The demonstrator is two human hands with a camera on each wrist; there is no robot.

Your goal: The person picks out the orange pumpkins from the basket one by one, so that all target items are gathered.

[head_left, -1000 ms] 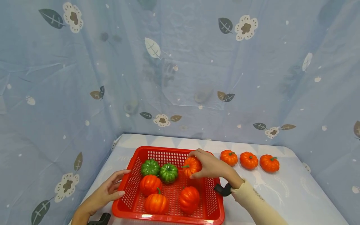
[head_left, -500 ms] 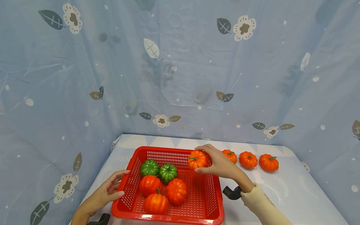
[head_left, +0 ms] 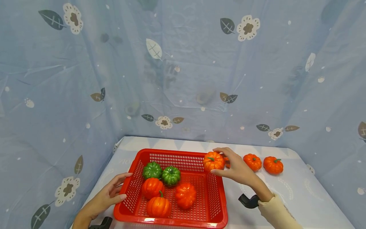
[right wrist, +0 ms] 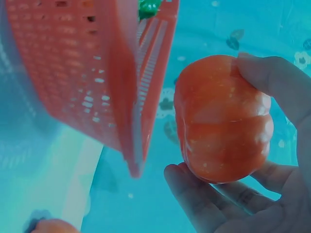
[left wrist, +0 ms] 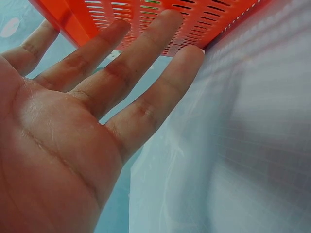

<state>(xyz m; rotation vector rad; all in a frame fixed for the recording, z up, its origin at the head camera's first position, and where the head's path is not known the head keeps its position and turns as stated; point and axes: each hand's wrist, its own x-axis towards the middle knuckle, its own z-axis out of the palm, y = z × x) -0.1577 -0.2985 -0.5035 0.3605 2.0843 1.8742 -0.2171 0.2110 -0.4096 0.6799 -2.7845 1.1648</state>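
Note:
My right hand [head_left: 237, 167] holds an orange toy pumpkin [head_left: 213, 161] with a green stem, over the back right corner of the red basket [head_left: 223, 208]. In the right wrist view the pumpkin [right wrist: 223, 119] sits between thumb and fingers, beside the basket wall [right wrist: 73, 63]. My left hand [head_left: 107, 194] is at the basket's left side, fingers extended, fingertips right at the slotted wall [left wrist: 194, 19]. Inside the basket lie two green pumpkins [head_left: 152, 170] on the left, with two orange ones [head_left: 159, 207] in front of them and a red-orange one [head_left: 186, 195] nearer the middle.
To the right of the basket, two orange pumpkins [head_left: 252, 162] stand on the white-covered table [head_left: 288, 203]. A third [head_left: 227, 162] is mostly hidden behind the right hand. A blue patterned curtain [head_left: 183, 79] closes off the back and sides.
My right hand has lifted the pumpkin from inside the basket and carried it right, to the rim. The red-orange pumpkin rolled left, then slightly back right. My left hand stayed put.

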